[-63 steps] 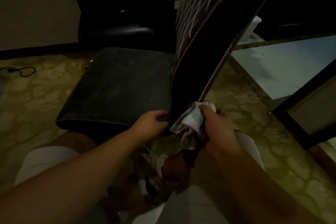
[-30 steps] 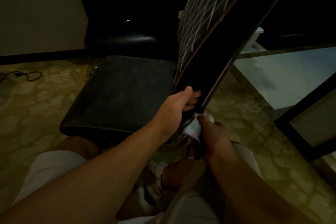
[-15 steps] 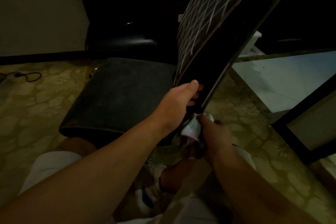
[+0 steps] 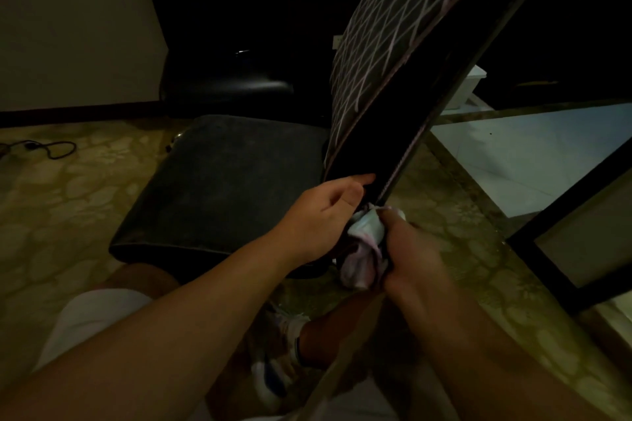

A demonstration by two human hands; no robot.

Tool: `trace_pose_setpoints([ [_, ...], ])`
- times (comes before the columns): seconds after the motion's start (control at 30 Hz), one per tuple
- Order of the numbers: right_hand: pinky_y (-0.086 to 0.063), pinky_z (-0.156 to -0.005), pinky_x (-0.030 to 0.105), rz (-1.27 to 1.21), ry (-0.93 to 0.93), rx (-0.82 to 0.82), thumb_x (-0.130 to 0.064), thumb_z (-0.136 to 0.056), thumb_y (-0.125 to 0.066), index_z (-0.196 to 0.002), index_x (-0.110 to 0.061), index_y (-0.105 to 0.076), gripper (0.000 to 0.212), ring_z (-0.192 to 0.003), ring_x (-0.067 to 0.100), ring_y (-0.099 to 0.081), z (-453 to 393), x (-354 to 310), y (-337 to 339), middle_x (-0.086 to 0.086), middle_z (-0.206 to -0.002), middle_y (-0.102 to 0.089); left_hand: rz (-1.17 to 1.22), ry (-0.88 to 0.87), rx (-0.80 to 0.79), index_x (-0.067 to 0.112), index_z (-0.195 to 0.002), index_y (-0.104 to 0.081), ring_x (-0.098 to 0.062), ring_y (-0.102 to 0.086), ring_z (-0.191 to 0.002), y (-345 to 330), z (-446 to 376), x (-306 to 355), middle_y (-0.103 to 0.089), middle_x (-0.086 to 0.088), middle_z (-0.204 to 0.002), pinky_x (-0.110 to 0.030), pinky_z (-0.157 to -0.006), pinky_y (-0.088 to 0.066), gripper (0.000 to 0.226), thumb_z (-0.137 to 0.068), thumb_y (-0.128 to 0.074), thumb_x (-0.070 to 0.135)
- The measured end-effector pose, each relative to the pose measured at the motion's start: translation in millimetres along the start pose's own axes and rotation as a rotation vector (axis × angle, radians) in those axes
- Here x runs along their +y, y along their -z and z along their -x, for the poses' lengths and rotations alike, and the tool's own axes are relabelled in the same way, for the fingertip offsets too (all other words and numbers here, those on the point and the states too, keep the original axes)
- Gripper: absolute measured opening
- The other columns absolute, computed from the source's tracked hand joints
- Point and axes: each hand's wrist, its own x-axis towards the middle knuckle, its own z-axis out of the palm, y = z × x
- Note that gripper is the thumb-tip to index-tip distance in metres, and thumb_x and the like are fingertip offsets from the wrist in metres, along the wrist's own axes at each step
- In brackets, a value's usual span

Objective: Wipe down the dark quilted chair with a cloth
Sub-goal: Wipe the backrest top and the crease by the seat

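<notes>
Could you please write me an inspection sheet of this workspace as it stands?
Surface: patterned stone floor, dimly lit.
Job's things: dark chair, its seat looking dusty and its quilted backrest leaning; pale cloth bunched at the backrest's lower edge.
Clutter: nothing seen.
Grippers: left hand at the backrest's lower edge, fingers mostly hidden behind it; right hand grips the cloth.
Cables: dark cord lying on the floor at far left.
Surroundings: second dark seat behind, pale wall, dark frame at right; the person's white shorts below.
</notes>
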Motion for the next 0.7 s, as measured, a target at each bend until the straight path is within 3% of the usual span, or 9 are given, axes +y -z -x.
trace_pose_setpoints([
  [0.07, -0.059, -0.08, 0.047, -0.009, 0.083, -0.031, -0.036, -0.089, -0.068, -0.103, -0.011, -0.069, 0.029, -0.087, 0.03, -0.071, 3, -11, 3, 0.016, -0.098, -0.072, 0.036, 0.001, -0.01, 0.028, -0.141, -0.058, -0.005, -0.055, -0.129, 1, -1, 5, -0.062, 0.007, -0.139, -0.037, -0.113, -0.045, 0.042, -0.107, -0.039, 0.044],
  [0.2, -0.06, -0.067, 0.039, -0.04, 0.158, -0.197, -0.032, -0.082, -0.069, -0.122, 0.002, -0.061, 0.053, -0.082, 0.027, -0.069, 6, -20, 8, 0.025, -0.112, -0.069, 0.087, -0.013, 0.025, 0.029, -0.137, -0.06, -0.007, -0.059, -0.127, -2, -2, 11, -0.064, 0.005, -0.136, -0.036, -0.109, -0.048, 0.053, -0.098, -0.037, 0.056],
  [0.33, -0.059, -0.07, 0.043, -0.018, -0.011, -0.015, -0.045, -0.082, -0.07, -0.117, -0.013, -0.067, 0.048, -0.088, 0.031, -0.071, -1, 10, 3, 0.014, -0.109, -0.071, 0.091, 0.024, 0.028, 0.025, -0.142, -0.057, -0.012, -0.061, -0.123, -5, -1, 7, -0.063, 0.001, -0.135, -0.026, -0.102, -0.05, 0.044, -0.11, -0.033, 0.043],
  [0.4, -0.056, -0.065, 0.037, 0.021, 0.009, 0.05, -0.038, -0.091, -0.067, -0.115, -0.013, -0.065, 0.035, -0.084, 0.03, -0.069, -4, 9, 2, 0.014, -0.101, -0.07, 0.097, 0.04, 0.007, 0.026, -0.144, -0.055, -0.011, -0.061, -0.12, -2, 1, 9, -0.062, 0.0, -0.136, -0.022, -0.097, -0.049, 0.043, -0.111, -0.031, 0.038],
  [0.53, -0.06, -0.07, 0.044, 0.035, 0.125, 0.014, -0.036, -0.094, -0.065, -0.106, -0.017, -0.068, 0.023, -0.08, 0.029, -0.072, 8, -15, 4, 0.01, -0.09, -0.072, 0.142, 0.003, -0.013, 0.021, -0.142, -0.056, -0.008, -0.057, -0.128, 1, 0, 20, -0.061, -0.001, -0.137, -0.022, -0.105, -0.047, 0.047, -0.11, -0.031, 0.045],
  [0.6, -0.061, -0.074, 0.047, 0.02, 0.172, 0.002, -0.033, -0.093, -0.067, -0.104, -0.015, -0.067, 0.022, -0.081, 0.028, -0.073, 13, -18, 6, 0.01, -0.091, -0.073, 0.176, -0.003, 0.007, 0.022, -0.141, -0.057, -0.01, -0.059, -0.125, -1, -2, 26, -0.062, -0.001, -0.135, -0.024, -0.102, -0.048, 0.054, -0.105, -0.03, 0.052],
  [0.7, -0.06, -0.076, 0.05, 0.012, 0.111, 0.032, -0.036, -0.091, -0.068, -0.111, -0.01, -0.066, 0.033, -0.085, 0.032, -0.071, 12, -11, 3, 0.014, -0.097, -0.072, 0.213, 0.008, 0.036, 0.019, -0.144, -0.056, -0.017, -0.06, -0.124, -4, -4, 36, -0.062, -0.004, -0.136, -0.022, -0.095, -0.047, 0.053, -0.109, -0.028, 0.046],
])
